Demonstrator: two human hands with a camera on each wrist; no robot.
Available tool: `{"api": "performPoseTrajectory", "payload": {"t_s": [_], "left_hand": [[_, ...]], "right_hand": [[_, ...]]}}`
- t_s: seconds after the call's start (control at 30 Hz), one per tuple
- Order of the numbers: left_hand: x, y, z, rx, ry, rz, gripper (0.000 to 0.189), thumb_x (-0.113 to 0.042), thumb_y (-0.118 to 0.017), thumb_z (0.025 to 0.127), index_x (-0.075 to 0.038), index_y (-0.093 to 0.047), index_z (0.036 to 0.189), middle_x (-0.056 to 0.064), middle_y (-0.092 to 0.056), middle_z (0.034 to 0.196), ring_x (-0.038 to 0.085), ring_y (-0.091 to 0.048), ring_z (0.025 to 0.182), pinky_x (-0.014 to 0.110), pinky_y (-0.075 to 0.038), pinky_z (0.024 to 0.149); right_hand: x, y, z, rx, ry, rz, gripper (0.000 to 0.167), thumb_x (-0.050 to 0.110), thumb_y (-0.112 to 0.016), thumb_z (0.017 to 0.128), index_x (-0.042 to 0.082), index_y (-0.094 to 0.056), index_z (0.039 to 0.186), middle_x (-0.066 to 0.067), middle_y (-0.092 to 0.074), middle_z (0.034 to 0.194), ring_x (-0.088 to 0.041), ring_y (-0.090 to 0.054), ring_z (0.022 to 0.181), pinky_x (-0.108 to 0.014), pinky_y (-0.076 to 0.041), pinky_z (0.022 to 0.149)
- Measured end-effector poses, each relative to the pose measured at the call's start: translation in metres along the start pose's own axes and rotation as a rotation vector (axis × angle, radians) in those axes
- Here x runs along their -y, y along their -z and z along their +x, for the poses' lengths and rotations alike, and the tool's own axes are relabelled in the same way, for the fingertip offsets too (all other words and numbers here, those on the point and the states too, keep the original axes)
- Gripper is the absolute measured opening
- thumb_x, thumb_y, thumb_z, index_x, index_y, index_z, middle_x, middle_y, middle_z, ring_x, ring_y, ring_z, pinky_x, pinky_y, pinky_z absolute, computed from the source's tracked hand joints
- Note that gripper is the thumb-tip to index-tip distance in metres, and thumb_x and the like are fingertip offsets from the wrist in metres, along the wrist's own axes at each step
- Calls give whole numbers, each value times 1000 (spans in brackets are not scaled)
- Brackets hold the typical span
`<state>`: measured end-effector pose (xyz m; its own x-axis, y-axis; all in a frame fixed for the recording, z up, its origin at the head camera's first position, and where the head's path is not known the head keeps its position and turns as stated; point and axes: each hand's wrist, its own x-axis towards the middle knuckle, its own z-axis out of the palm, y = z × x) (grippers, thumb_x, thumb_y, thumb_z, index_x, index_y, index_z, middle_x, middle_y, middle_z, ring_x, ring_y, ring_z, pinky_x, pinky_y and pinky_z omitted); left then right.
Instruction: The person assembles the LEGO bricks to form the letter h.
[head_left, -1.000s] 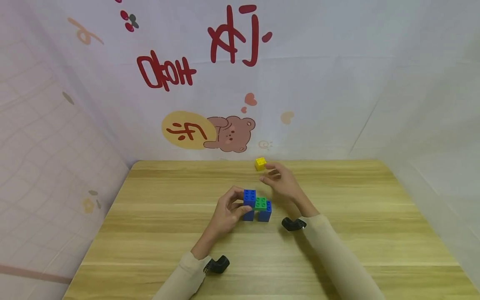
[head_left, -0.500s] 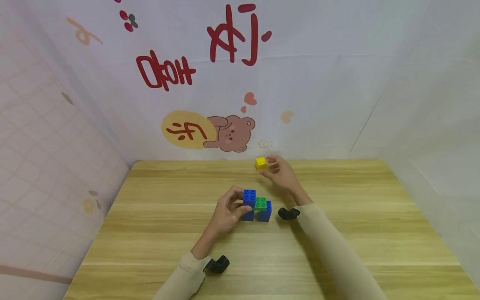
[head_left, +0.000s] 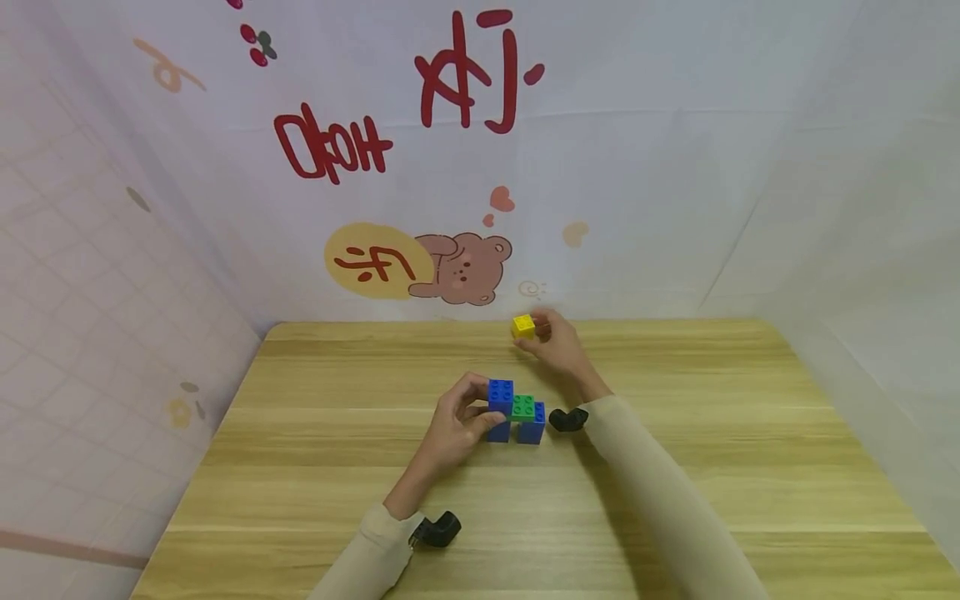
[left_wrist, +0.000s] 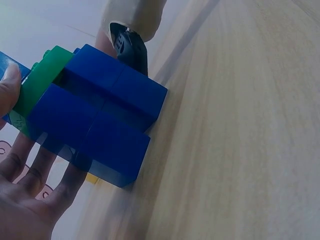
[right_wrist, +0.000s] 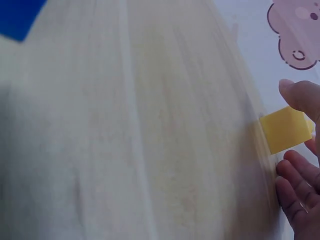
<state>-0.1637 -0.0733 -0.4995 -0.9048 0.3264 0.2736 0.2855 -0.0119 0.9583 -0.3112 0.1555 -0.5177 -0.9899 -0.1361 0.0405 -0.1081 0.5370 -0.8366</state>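
Observation:
A small structure of toy building bricks stands on the table: two blue legs, a green brick (head_left: 522,407) across them and a blue brick (head_left: 501,392) on top at the left. My left hand (head_left: 453,425) grips its left side, the thumb in front and the fingers behind. Seen from the left wrist, the two blue legs (left_wrist: 90,135) reach down to the table side by side. Near the back edge, my right hand (head_left: 558,346) has its thumb and fingers around a yellow brick (head_left: 522,326). In the right wrist view the thumb (right_wrist: 300,95) overlaps the yellow brick's upper corner.
The wooden table (head_left: 360,467) meets a white cloth backdrop (head_left: 637,167) printed with red characters and a bear, right behind the yellow brick. Cloth also hangs at both sides. Black wrist devices (head_left: 437,530) sit at both sleeves.
My right hand has moved left and slightly back, bringing its thumb and fingers around the yellow brick. My left hand and the blue and green structure have stayed put.

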Motion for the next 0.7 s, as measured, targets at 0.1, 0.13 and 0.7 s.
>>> {"api": "performPoseTrajectory", "payload": {"t_s": [0.1,0.13,0.7], "left_hand": [[0,0,0,4,-3,1,31,-3,-73,94,-8,-57,119,15,-65,117,22,-65,106,38,-59,97],[0,0,0,3,-6,3,31,-4,-73,94,-8,-57,120,15,-65,118,21,-65,106,38,-59,97],[2,0,1,2,-4,1,31,-1,-73,93,-7,-57,119,16,-65,117,25,-65,106,39,-59,96]], "right_hand": [[-1,-4,2,-18,-14,-5,65,30,-81,89,7,-50,142,-18,-59,132,-35,-56,118,-51,-51,106],[-2,-6,3,-24,-18,-11,65,31,-81,89,8,-51,142,-18,-59,132,-34,-56,117,-51,-51,105],[1,-17,9,-137,19,-113,47,37,-81,89,6,-59,116,-12,-62,106,-28,-54,93,-37,-47,81]]}}
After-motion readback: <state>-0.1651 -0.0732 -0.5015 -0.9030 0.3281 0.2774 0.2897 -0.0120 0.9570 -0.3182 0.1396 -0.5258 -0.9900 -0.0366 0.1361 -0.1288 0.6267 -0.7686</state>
